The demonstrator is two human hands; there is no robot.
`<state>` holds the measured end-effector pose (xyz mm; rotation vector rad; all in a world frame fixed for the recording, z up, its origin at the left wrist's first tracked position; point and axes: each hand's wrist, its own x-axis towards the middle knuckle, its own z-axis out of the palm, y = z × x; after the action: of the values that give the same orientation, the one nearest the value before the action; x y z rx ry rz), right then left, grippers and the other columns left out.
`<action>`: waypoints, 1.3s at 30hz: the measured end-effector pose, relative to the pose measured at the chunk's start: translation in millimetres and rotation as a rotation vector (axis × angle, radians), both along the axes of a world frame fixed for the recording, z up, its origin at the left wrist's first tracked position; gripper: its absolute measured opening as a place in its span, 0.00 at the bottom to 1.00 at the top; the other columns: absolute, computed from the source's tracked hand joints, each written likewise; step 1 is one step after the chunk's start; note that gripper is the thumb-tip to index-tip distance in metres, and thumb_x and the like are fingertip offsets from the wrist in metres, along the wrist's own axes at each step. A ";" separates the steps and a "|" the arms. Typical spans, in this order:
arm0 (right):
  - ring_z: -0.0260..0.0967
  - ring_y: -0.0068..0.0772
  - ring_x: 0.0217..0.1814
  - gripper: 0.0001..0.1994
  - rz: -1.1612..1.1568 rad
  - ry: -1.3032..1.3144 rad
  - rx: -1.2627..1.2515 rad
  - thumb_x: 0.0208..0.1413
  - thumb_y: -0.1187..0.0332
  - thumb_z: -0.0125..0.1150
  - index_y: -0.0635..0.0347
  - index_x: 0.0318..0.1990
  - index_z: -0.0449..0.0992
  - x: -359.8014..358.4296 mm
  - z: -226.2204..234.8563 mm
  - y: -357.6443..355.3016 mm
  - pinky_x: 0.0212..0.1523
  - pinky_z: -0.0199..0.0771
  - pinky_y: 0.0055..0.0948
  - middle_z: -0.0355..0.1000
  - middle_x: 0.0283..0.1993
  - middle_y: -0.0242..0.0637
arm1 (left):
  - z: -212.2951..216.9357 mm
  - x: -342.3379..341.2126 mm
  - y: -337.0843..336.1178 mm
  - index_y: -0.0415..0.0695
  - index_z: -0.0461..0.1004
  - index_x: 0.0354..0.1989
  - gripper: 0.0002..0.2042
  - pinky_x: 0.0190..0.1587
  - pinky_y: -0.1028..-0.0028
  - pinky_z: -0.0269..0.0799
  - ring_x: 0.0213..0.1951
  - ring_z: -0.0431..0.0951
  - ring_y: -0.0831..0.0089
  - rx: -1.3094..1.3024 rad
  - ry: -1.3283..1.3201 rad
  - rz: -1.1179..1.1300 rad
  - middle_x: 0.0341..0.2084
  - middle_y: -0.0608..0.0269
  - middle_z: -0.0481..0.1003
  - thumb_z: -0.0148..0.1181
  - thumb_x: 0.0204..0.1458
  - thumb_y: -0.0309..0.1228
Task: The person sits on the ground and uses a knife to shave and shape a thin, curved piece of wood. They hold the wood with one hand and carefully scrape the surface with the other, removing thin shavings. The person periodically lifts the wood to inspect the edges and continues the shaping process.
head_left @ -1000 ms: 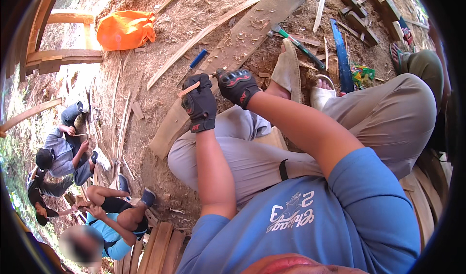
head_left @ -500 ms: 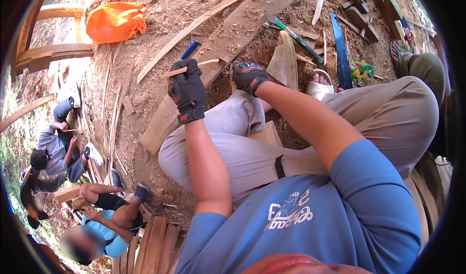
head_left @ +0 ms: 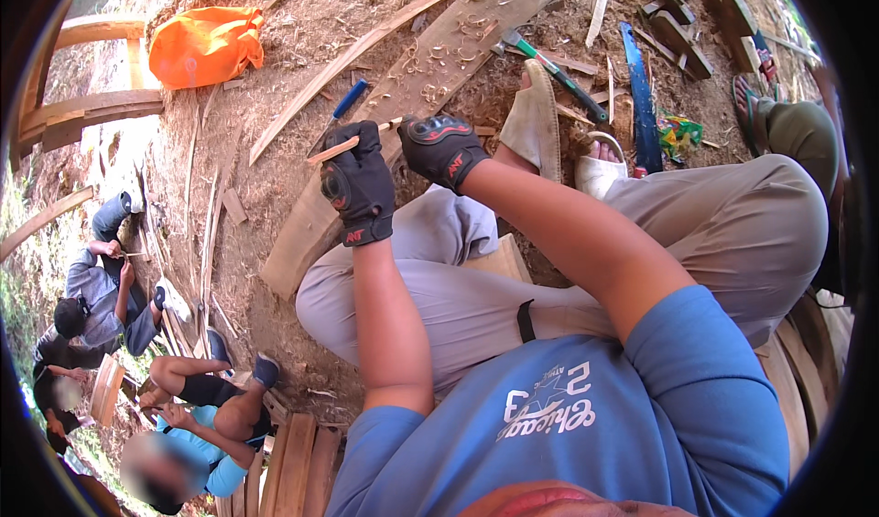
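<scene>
Both my hands wear black gloves with red markings and are raised above my bent legs. My left hand (head_left: 359, 187) is closed round a thin, pale wooden stick (head_left: 331, 152), whose one end points out to the left. My right hand (head_left: 442, 152) is also closed, with its fingers at the stick's other end. Whatever lies inside the right fingers is hidden from view. Beyond the hands, a long wooden plank (head_left: 299, 247) strewn with curled shavings lies slantwise on the ground. Beside it rests a tool with a blue handle (head_left: 350, 98).
A hammer with a green handle (head_left: 568, 87), a long blue flat tool (head_left: 643, 96) and wooden blocks (head_left: 682, 43) lie at the far right. An orange bag (head_left: 206, 48) sits far left. Several people sit at the left; another person's leg (head_left: 798, 137) is at the right.
My right hand has moved left and a little nearer to me, up to the stick's end. The left hand has shifted slightly, still holding the stick. At lower left a wood piece stands more upright.
</scene>
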<state>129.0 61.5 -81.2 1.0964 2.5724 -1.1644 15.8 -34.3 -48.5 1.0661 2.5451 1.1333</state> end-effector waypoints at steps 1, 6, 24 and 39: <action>0.81 0.53 0.47 0.14 0.007 -0.001 0.017 0.64 0.62 0.49 0.58 0.46 0.79 -0.6 -3.8 1.7 0.47 0.80 0.50 0.82 0.44 0.49 | 0.4 0.1 0.3 0.41 0.76 0.39 0.12 0.37 0.67 0.73 0.32 0.79 0.72 0.007 -0.034 -0.004 0.28 0.61 0.77 0.62 0.65 0.38; 0.82 0.51 0.49 0.15 0.030 -0.074 0.058 0.60 0.63 0.51 0.58 0.48 0.79 19.0 -46.6 13.0 0.50 0.80 0.48 0.82 0.47 0.49 | 5.6 3.2 4.7 0.43 0.76 0.37 0.11 0.39 0.64 0.73 0.35 0.80 0.65 0.024 0.072 -0.106 0.30 0.57 0.78 0.61 0.64 0.38; 0.82 0.51 0.46 0.13 0.017 -0.053 0.009 0.63 0.65 0.48 0.57 0.43 0.80 -0.9 -11.2 8.5 0.47 0.80 0.49 0.82 0.42 0.49 | -4.8 -0.6 3.8 0.43 0.77 0.39 0.11 0.37 0.67 0.73 0.32 0.78 0.72 0.048 0.022 -0.046 0.28 0.62 0.76 0.60 0.66 0.38; 0.79 0.54 0.54 0.15 0.039 -0.124 -0.059 0.61 0.64 0.50 0.60 0.46 0.81 3.9 -35.4 14.5 0.55 0.79 0.48 0.80 0.50 0.53 | 7.4 1.5 10.2 0.41 0.77 0.37 0.12 0.34 0.66 0.73 0.28 0.78 0.72 -0.049 0.003 0.056 0.25 0.61 0.78 0.65 0.63 0.39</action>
<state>132.9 76.1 -116.6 1.0661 2.4390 -1.1184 17.3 -24.1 -41.1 0.9913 2.6064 1.0779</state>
